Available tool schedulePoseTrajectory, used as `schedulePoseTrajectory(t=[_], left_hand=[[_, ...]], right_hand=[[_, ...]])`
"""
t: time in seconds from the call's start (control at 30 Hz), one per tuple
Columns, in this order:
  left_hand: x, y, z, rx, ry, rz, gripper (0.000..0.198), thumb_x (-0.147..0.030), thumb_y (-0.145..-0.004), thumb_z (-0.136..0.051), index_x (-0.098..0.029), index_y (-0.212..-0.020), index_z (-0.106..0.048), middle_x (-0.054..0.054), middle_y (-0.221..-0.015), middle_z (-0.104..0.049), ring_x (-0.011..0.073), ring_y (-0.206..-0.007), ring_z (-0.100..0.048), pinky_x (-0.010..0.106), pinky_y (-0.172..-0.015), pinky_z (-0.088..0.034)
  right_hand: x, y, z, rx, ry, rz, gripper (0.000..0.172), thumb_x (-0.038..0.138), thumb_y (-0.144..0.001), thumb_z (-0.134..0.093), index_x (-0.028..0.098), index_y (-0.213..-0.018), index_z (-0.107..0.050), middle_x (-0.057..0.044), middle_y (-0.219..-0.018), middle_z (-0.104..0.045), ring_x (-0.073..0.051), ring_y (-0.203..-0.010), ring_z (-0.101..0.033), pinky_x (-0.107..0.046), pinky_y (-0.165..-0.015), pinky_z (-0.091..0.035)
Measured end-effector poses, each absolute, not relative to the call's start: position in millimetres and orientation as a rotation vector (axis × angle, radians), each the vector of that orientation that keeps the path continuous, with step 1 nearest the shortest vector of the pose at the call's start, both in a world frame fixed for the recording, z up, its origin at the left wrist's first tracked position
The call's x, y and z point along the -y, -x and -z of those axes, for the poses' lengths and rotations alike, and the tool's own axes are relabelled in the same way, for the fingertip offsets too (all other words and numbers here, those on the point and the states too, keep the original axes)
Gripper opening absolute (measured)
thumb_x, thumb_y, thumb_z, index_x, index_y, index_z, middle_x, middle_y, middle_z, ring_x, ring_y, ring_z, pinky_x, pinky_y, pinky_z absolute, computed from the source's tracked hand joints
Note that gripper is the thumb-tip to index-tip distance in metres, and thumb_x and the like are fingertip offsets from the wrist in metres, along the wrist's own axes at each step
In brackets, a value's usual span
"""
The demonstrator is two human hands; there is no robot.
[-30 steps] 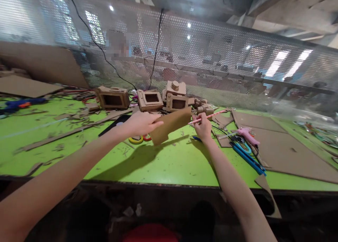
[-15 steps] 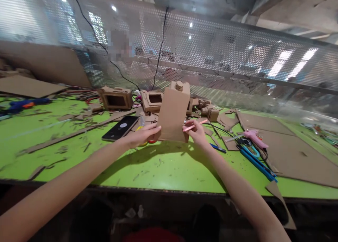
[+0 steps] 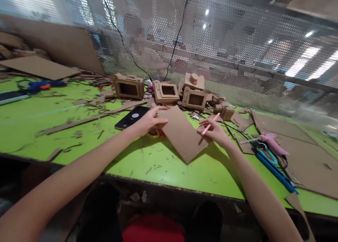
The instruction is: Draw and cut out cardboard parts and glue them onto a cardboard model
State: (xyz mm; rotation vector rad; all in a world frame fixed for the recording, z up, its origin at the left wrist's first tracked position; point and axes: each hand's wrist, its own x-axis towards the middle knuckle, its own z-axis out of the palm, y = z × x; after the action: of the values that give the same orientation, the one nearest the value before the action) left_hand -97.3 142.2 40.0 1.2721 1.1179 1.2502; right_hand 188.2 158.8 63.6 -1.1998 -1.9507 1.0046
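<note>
A flat rectangular piece of cardboard is tilted over the green table, one corner toward me. My left hand pinches its left edge between thumb and fingers. At the opposite edge, my right hand grips a thin pink pen or pencil, its fingers resting close to the cardboard. Beside my left hand lies a dark smartphone. Scissors with yellow handles show partly under that hand.
Behind the sheet stand cardboard camera models. To the right lie a pink glue gun, a blue cutter-like tool and large cardboard sheets. A blue glue gun is at far left. Scraps litter the green table.
The cardboard has gone from standing upright to leaning lower and turned, its corner now toward me. Both hands still hold on, and the camera models behind are more exposed. The view has shifted.
</note>
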Motion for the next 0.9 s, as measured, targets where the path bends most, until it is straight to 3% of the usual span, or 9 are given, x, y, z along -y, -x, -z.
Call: schedulePoseTrajectory(t=[0.1, 0.2, 0.4, 0.6, 0.83, 0.9], left_hand=[[-137.0, 94.4, -36.1, -1.117, -1.453, -0.885, 0.067, -0.027, -0.064, -0.076, -0.016, -0.124, -0.05, -0.003, -0.076, -0.06, 0.0112, -0.062, -0.059, 0.022, -0.056, -0.047], [-131.8, 90.1, -33.0, -1.089, -1.577, -0.678, 0.07, -0.031, -0.072, -0.07, -0.012, -0.134, -0.043, -0.001, -0.076, -0.061, 0.0105, -0.061, -0.058, 0.025, -0.059, -0.047], [-124.7, 87.6, -34.0, -1.137, -1.645, -0.637, 0.082, -0.032, -0.077, -0.066, -0.017, -0.147, -0.026, -0.001, -0.082, -0.062, 0.0125, -0.069, -0.061, 0.024, -0.058, -0.047], [-110.9, 85.5, -43.2, -1.132, -1.729, -0.511, 0.066, -0.039, -0.089, -0.054, -0.02, -0.146, -0.026, -0.005, -0.062, -0.063, 0.0138, -0.054, -0.062, 0.025, -0.055, -0.046], [-105.3, 81.3, -40.4, -1.044, -2.016, -0.261, 0.043, -0.045, -0.092, -0.046, -0.017, -0.125, -0.052, 0.002, -0.075, -0.068, 0.0151, -0.061, -0.065, 0.026, -0.061, -0.047], [-106.2, 80.4, -34.4, -1.078, -2.247, -0.344, 0.044, -0.048, -0.09, -0.049, -0.018, -0.121, -0.058, 0.005, -0.083, -0.069, 0.0181, -0.073, -0.065, 0.03, -0.071, -0.049]], right_hand=[[-173.3, -207.3, -66.7, 1.989, 1.203, -0.751, 0.031, 0.036, -0.067, -0.075, 0.02, -0.09, -0.062, -0.003, -0.078, -0.067, -0.022, -0.077, -0.066, -0.035, -0.069, -0.052], [-180.3, -219.3, -64.0, 2.078, 1.233, -0.79, 0.025, 0.032, -0.07, -0.071, 0.018, -0.088, -0.061, -0.004, -0.079, -0.069, -0.022, -0.077, -0.067, -0.035, -0.07, -0.052], [-181.1, -221.2, -57.3, 2.217, 1.315, -0.807, 0.014, 0.022, -0.075, -0.064, 0.019, -0.088, -0.06, -0.006, -0.084, -0.072, -0.021, -0.082, -0.068, -0.032, -0.071, -0.052], [-185.4, -219.4, -49.1, 2.249, 1.271, -0.8, 0.015, 0.028, -0.077, -0.064, 0.018, -0.088, -0.06, -0.006, -0.086, -0.069, -0.021, -0.079, -0.067, -0.034, -0.07, -0.053], [-183.3, -211.9, -42.0, 2.33, 1.181, -0.577, 0.015, 0.013, -0.074, -0.056, 0.019, -0.088, -0.06, -0.004, -0.085, -0.068, -0.019, -0.078, -0.065, -0.03, -0.069, -0.049], [-179.6, -205.0, -41.6, 2.426, 1.127, -0.413, 0.013, 0.015, -0.076, -0.056, 0.019, -0.088, -0.06, -0.003, -0.08, -0.068, -0.018, -0.074, -0.063, -0.03, -0.066, -0.046]])
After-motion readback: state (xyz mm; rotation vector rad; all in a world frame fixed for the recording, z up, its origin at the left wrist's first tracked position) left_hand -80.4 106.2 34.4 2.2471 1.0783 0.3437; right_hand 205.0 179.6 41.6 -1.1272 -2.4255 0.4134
